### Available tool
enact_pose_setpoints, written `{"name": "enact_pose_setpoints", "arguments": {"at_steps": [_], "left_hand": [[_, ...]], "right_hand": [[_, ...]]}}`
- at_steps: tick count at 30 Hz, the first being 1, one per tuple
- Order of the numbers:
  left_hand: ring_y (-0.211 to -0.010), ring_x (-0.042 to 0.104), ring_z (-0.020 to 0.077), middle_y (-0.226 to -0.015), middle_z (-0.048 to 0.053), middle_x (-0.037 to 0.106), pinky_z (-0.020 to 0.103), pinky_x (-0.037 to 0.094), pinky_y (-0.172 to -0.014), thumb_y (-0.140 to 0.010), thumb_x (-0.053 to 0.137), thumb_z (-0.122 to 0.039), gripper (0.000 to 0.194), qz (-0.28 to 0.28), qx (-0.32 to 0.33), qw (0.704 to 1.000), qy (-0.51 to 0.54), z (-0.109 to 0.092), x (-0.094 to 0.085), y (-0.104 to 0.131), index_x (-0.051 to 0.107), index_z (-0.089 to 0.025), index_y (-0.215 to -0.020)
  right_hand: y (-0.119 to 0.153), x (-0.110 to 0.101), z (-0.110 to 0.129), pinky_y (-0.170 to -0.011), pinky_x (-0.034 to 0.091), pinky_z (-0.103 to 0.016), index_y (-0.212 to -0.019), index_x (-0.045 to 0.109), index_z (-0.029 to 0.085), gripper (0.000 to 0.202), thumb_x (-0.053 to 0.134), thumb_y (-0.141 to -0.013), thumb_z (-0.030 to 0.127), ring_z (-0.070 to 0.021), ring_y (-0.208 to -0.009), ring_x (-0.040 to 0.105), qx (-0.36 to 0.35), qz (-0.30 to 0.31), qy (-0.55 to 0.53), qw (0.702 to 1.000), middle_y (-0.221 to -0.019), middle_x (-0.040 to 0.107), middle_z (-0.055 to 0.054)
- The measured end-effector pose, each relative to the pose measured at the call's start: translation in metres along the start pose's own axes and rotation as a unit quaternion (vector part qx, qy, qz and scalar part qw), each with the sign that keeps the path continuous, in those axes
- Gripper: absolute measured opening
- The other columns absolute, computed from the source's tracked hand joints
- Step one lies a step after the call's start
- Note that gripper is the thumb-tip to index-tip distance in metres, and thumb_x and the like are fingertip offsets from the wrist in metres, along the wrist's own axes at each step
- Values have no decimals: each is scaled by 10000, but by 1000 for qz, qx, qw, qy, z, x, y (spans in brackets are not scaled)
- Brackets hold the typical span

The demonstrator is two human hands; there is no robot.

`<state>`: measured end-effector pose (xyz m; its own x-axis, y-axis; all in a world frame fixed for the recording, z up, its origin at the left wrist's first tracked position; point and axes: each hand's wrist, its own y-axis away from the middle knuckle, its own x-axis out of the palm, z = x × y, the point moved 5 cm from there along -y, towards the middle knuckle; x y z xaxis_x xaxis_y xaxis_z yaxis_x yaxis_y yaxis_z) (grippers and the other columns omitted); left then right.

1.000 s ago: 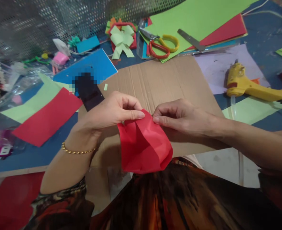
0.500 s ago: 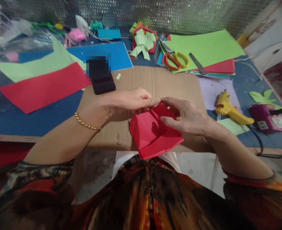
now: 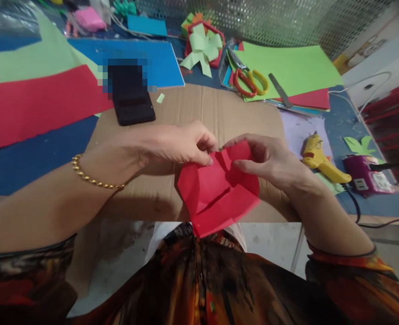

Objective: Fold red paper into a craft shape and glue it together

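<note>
A folded piece of red paper (image 3: 220, 189), with creases and a raised flap, is held over the front edge of a cardboard sheet (image 3: 206, 108). My left hand (image 3: 192, 142) pinches its upper left edge between thumb and fingers. On the upper right, my right hand (image 3: 263, 158) grips the paper, thumb on the near face and fingers behind it. Some fingertips of both hands are hidden by the paper. A small pale green paper scrap (image 3: 160, 98) lies on the cardboard beyond my left hand.
Left, a black phone (image 3: 133, 106) lies near red (image 3: 40, 106) and green sheets. Behind are a paper bow (image 3: 201, 47), scissors (image 3: 248, 81), a metal blade (image 3: 280, 90) and green card (image 3: 294, 67). Right, a yellow glue gun (image 3: 323, 158) sits beside a purple power socket (image 3: 368, 176) with a cord.
My hands have moved slightly apart along the paper's top edge, and a flap now stands up under my right hand. The view has shifted a little.
</note>
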<state>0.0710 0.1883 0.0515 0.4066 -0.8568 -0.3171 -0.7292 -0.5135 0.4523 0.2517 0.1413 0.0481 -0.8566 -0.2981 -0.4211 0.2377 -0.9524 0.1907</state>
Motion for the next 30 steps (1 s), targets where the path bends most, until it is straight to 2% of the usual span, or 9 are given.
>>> {"name": "enact_pose_setpoints", "arguments": {"at_steps": [3, 6, 9, 15, 20, 25, 30], "left_hand": [[-634, 543, 85, -755, 8, 639, 233, 385, -635, -801, 703, -172, 29, 17, -3, 997, 70, 4, 5, 0, 698, -144, -802], [-624, 567, 92, -740, 14, 647, 230, 404, -621, -788, 713, -187, 49, 22, -8, 994, 105, 8, 7, 0, 686, -147, -777], [-600, 562, 103, -707, 19, 649, 229, 391, -582, -755, 726, -198, 52, 17, -3, 995, 102, 9, 6, 0, 698, -158, -738], [-597, 535, 97, -670, 13, 610, 228, 330, -582, -766, 714, -224, 130, -4, 9, 999, 42, 4, 1, 0, 674, -154, -664], [-603, 550, 101, -690, 14, 611, 239, 344, -594, -769, 717, -220, 127, 4, -14, 999, 28, 4, 0, 0, 675, -149, -673], [-584, 570, 124, -689, 27, 646, 244, 392, -561, -765, 716, -235, 83, 22, -22, 995, 96, 10, 3, 0, 694, -174, -714], [-560, 537, 96, -666, 23, 618, 229, 382, -567, -792, 691, -241, 147, 5, -25, 997, 79, 11, 3, 0, 661, -155, -676]], "right_hand": [[0, 2, -1, -562, 524, -284, -887, 746, 236, 247, 835, -741, 415, -190, -723, 669, 16, 6, -8, 1000, -822, 744, -26], [1, 3, -3, -528, 494, -274, -746, 700, 227, 302, 850, -738, 489, -167, -650, 633, 43, -2, -32, 999, -737, 718, -22], [1, 3, -3, -612, 568, -308, -808, 744, 234, 253, 854, -746, 454, -192, -708, 691, 57, 8, -54, 997, -820, 778, -34], [1, 3, -3, -685, 619, -346, -886, 776, 234, 213, 801, -807, 431, -224, -777, 751, 51, 26, -49, 997, -890, 815, -48], [2, 4, -4, -707, 651, -368, -928, 792, 240, 207, 758, -865, 434, -245, -819, 781, 45, 27, -29, 998, -936, 831, -61], [2, 5, -4, -700, 652, -375, -929, 790, 244, 252, 753, -878, 488, -250, -823, 786, 34, 23, -12, 999, -930, 823, -61], [2, 5, -3, -656, 617, -353, -893, 771, 255, 204, 739, -886, 457, -240, -802, 766, 36, 20, -39, 998, -890, 804, -45]]}}
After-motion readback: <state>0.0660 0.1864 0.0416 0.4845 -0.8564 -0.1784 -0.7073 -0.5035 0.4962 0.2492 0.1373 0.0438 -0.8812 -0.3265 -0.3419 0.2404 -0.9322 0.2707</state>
